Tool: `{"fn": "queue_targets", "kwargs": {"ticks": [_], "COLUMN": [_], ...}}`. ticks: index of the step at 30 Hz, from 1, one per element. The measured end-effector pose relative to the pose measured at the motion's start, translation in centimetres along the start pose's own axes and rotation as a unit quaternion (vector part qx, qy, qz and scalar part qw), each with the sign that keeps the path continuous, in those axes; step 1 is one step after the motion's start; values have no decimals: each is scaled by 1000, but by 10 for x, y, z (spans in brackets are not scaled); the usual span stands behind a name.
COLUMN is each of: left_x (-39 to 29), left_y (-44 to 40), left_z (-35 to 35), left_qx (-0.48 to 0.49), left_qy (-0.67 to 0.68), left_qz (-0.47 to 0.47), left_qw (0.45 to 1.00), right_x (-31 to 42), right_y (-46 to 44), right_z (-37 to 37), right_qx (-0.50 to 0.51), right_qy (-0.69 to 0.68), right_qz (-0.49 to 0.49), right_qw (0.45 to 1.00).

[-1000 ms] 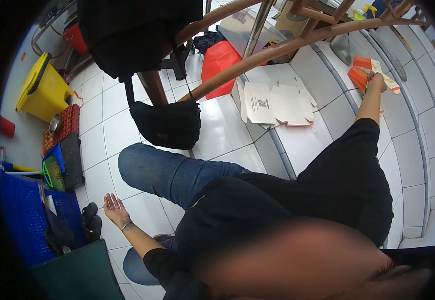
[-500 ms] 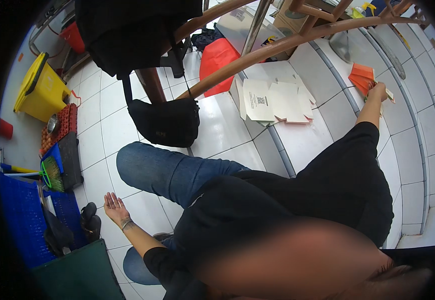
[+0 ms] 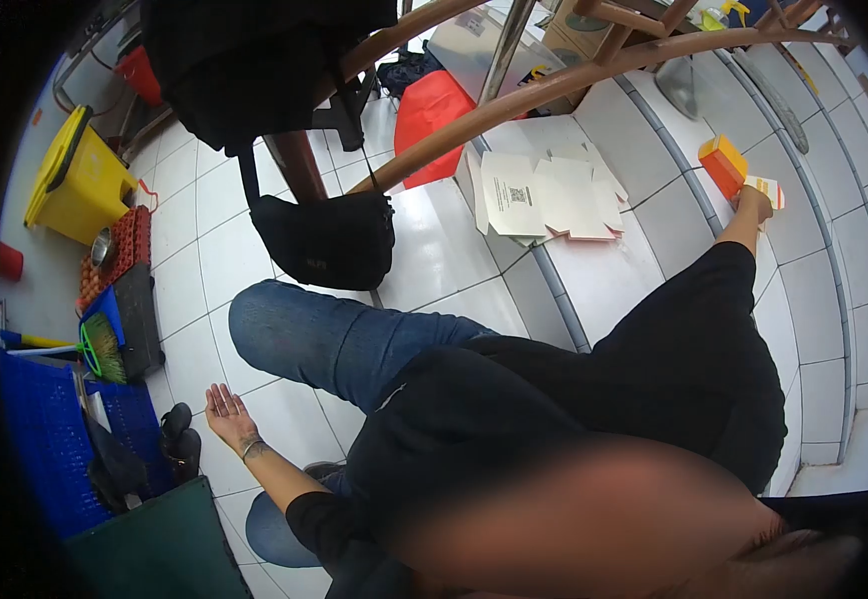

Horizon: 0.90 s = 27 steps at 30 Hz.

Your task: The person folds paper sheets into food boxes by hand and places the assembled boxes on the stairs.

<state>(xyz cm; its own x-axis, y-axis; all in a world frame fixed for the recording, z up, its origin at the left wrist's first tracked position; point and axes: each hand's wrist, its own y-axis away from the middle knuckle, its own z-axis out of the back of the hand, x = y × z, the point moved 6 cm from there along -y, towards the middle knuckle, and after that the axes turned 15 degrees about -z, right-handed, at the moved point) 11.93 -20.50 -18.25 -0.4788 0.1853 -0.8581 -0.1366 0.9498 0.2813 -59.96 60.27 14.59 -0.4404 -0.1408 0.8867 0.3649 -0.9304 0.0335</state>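
Over the tiled steps at the right, my right hand (image 3: pixel 752 207) is closed around a small orange-and-yellow cardboard box (image 3: pixel 723 168). A pale flap with orange marks sticks out past the fingers. Several flattened white cartons (image 3: pixel 554 198), one with a printed QR code, lie on the step to the left of that hand. At the lower left my left hand (image 3: pixel 228 415) is held out over the floor, palm up and open, with nothing in it. The nearest things to it are dark sandals (image 3: pixel 180 442).
A brown railing (image 3: pixel 544 90) crosses the top, with a black bag (image 3: pixel 324 240) hanging below it. Behind the railing is a red object (image 3: pixel 434 130). On the left stand a yellow bin (image 3: pixel 79 180), a broom (image 3: pixel 104 349) and blue crates (image 3: pixel 39 429).
The box in my right hand has turned, so a yellow side now shows along with the orange. My right hand has shifted slightly downward. My left hand stays put.
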Motion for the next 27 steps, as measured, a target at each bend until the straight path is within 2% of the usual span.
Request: {"fn": "queue_targets", "kwargs": {"ticks": [4, 7, 8, 9, 11, 13, 16, 19, 21, 23, 25, 27], "left_x": [-1, 1, 0, 0, -3, -1, 0, 4, 5, 3, 4, 1], "left_y": [2, -2, -2, -1, 1, 2, 2, -1, 2, 1, -1, 1], "left_z": [-2, 3, 3, 2, 0, 1, 1, 3, 1, 2, 4, 3], "left_qx": [1, -6, -8, -10, -13, -17, -15, -10, -13, -15, -15, -27], "left_qy": [-7, -3, -3, -3, 0, 3, 0, -10, -9, 0, 11, -7], "left_qz": [7, 6, 6, 5, 0, -4, -1, 7, 12, 12, 11, -3], "left_qw": [1000, 1000, 1000, 1000, 1000, 1000, 1000, 1000, 1000, 1000, 1000, 1000], "right_x": [-2, 9, 6, 4, -5, -16, 2, 21, 26, 21, -2, -4], "right_y": [28, 71, 74, 53, -25, -56, 1, 97, 117, 103, 41, 47], "right_z": [26, 38, 30, 11, -56, -94, -96, -67, -54, -70, -117, -122], "right_qx": [-179, -311, -327, -302, -118, 39, 85, 99, 56, 117, 277, 269], "right_qy": [164, 328, 356, 379, 407, 455, 496, 528, 522, 457, 323, 325], "right_qz": [82, 204, 244, 287, 362, 361, 379, 363, 385, 378, 325, 339], "right_qw": [967, 868, 841, 826, 830, 813, 777, 762, 759, 797, 845, 841]}}
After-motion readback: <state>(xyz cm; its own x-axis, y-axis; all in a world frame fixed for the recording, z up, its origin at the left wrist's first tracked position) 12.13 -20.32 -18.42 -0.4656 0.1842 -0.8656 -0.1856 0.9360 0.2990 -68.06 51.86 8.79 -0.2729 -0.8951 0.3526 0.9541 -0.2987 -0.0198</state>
